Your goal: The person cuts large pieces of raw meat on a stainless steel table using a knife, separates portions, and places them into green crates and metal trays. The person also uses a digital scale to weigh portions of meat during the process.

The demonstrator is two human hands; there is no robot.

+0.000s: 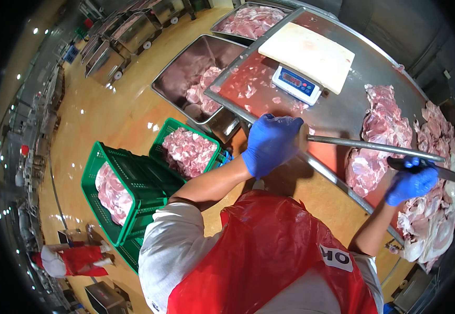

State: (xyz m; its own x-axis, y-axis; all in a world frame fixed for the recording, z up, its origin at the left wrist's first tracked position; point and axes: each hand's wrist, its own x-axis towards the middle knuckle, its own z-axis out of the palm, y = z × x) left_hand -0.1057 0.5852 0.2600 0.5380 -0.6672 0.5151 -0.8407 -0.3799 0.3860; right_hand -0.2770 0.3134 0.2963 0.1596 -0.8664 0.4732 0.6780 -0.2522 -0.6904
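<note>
I look steeply down from the left fisheye camera on my head, past my own chest. My red apron (264, 240) fills the lower middle, close up; my left hand (273, 144) and right hand (412, 184) come just beyond, near the counter (371, 68). Leftward, the floor (96, 115) reaches far off, curving toward the dark rim.

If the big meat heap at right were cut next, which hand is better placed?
Probably the right hand: it holds the knife near that meat heap. The left hand, farther off, grips a sharpening rod.
</note>
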